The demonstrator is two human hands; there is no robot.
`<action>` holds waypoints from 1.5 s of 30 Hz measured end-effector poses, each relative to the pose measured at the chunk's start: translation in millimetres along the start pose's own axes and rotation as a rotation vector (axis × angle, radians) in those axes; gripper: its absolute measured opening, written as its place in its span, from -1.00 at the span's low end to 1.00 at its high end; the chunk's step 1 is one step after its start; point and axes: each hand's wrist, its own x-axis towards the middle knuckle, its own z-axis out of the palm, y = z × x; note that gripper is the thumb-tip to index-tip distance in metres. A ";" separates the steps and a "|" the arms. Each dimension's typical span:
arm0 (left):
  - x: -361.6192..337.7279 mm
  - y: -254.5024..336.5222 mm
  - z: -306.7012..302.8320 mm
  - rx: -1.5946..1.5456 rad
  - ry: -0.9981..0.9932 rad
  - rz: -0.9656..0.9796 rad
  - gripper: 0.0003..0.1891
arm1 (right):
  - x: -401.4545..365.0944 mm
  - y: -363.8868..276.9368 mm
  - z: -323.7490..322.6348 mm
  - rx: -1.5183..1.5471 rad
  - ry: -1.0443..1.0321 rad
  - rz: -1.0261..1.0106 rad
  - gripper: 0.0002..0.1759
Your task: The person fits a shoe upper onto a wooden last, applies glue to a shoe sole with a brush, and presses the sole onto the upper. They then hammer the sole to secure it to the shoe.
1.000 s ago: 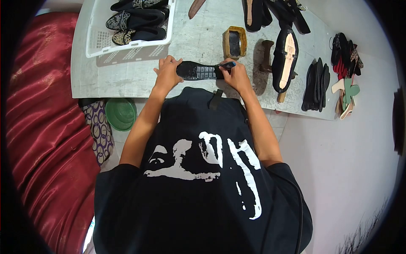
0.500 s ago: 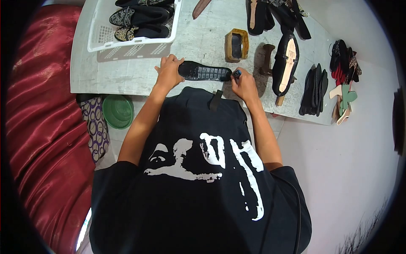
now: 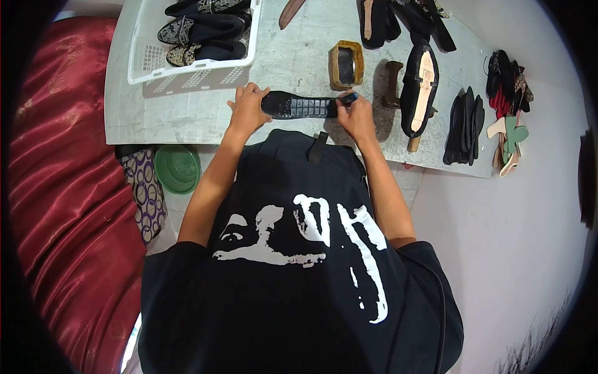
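A black ribbed shoe sole lies flat on the grey table, just past my black shirt. My left hand presses on the sole's left end, fingers spread over it. My right hand sits at the sole's right end, closed on a small blue-tipped tool that touches the sole. A little wooden box with dark contents stands just behind my right hand.
A white basket with embroidered black shoes sits at the back left. A shoe on a last, a stack of black soles and coloured cut-outs lie right. A green bowl and red cloth are below left.
My right hand drew the blue-tipped tool back off the sole's right end half a second ago, then returned to it. My left hand stayed on the sole's left end.
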 end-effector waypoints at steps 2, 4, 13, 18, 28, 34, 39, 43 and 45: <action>-0.2 2.5 0.8 0.018 0.028 0.007 -0.07 | -10.4 10.6 -1.2 -0.038 0.075 -0.015 -0.88; -1.6 2.4 3.4 0.022 0.034 0.008 -0.07 | -26.1 10.5 -2.1 -0.026 0.078 0.028 -0.88; -7.1 -1.5 3.8 0.033 0.046 0.037 -0.05 | -46.1 -18.3 3.4 0.021 0.118 0.121 -0.88; -20.9 -20.5 17.1 -0.039 0.069 0.081 0.05 | -43.5 -23.2 3.0 -0.020 0.171 0.253 -0.88; -6.0 -55.6 -14.1 -0.188 -0.009 0.283 -0.24 | -53.5 -56.5 56.0 0.073 0.311 0.264 -0.92; 9.0 -51.4 -22.2 -0.286 -0.024 0.407 -0.36 | -48.4 -42.4 65.5 0.131 0.303 0.302 -0.89; 10.9 -27.3 -7.3 -0.332 -0.098 0.453 -0.37 | -43.3 -11.3 17.9 -0.060 0.425 0.376 -0.88; 10.6 -22.9 -1.1 -0.334 -0.079 0.479 -0.37 | -43.5 -25.2 16.8 0.004 0.372 0.337 -0.87; 11.5 -33.4 7.7 -0.315 -0.041 0.476 -0.37 | -43.5 -41.6 38.6 0.130 0.256 0.304 -0.85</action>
